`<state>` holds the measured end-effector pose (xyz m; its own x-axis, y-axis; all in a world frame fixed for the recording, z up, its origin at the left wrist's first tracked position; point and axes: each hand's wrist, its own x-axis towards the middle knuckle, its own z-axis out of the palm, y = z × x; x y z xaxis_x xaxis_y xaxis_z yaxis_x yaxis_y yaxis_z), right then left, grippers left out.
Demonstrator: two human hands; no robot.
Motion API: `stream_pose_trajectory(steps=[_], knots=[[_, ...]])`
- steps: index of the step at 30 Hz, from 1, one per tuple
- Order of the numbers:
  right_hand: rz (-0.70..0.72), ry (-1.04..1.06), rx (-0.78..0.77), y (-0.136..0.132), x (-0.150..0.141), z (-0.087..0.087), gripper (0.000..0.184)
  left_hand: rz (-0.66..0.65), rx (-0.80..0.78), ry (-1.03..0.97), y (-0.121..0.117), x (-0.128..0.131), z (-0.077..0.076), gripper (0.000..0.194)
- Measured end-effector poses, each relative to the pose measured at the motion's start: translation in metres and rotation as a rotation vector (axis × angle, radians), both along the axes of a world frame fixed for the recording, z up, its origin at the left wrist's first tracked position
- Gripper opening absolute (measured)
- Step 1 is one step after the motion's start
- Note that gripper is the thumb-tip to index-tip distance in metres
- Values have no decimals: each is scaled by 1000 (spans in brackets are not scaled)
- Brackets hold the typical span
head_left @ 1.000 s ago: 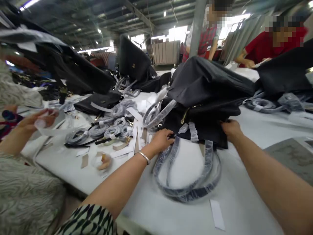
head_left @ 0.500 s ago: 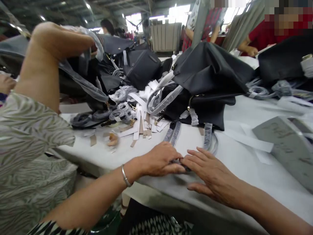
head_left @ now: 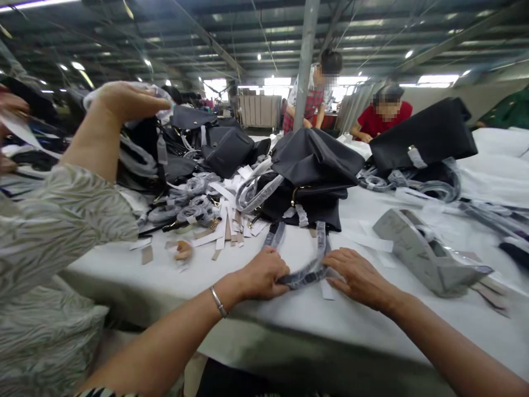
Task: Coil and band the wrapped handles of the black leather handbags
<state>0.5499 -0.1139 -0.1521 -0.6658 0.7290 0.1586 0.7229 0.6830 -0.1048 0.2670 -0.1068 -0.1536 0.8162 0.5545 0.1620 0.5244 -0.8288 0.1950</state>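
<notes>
A black handbag point(head_left: 314, 176) lies on the white table point(head_left: 289, 314), its plastic-wrapped handles point(head_left: 308, 270) stretched toward me. My left hand point(head_left: 262, 274) is closed on the left part of the handle loop near the table's front edge. My right hand point(head_left: 357, 275) rests on the right part of the loop, fingers curled over the wrapped strap. A small white paper strip point(head_left: 326, 289) lies under the handles between my hands.
A co-worker's arm in a patterned sleeve point(head_left: 61, 220) is raised at the left, holding plastic wrap. Wrapped straps and paper strips point(head_left: 206, 209) pile up at mid-left. A grey box point(head_left: 425, 253) sits at the right. More black bags point(head_left: 421, 138) and two people stand behind.
My hands have moved apart along the wrapped handles, spreading the loop. The view has tilted up and the co-worker's raised arm has stayed up at the left.
</notes>
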Motion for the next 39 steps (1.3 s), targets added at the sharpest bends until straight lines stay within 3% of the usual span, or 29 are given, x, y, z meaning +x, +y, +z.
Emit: stream_pose_trajectory(steps=[7, 10, 14, 19, 24, 28, 31, 36, 39], knots=[[44, 52, -61, -24, -42, -1, 26, 177, -344, -347, 5, -11, 0, 26], [-25, 12, -80, -28, -71, -2, 25, 232, -513, -434, 4, -10, 15, 26], [-194, 0, -149, -23, -97, -4, 18, 222, -537, -447, 7, -11, 48, 25], [-185, 48, -289, -14, -88, 4, 20, 218, -583, -551, 30, -14, 85, 29], [-126, -37, -312, -19, -69, 7, 28, 155, -740, -555, 48, -10, 100, 27], [-103, -15, -229, -28, -67, 5, 27, 103, -753, -525, 43, 4, 100, 25], [-60, -11, -52, -36, -68, -1, 25, 34, -698, -421, 31, 17, 92, 23], [-4, 43, 298, -52, -64, -29, 30, -55, -351, -99, -3, 35, 67, 17], [-17, 159, 365, -61, -58, -45, 32, -111, -229, 13, -21, 40, 49, 25]])
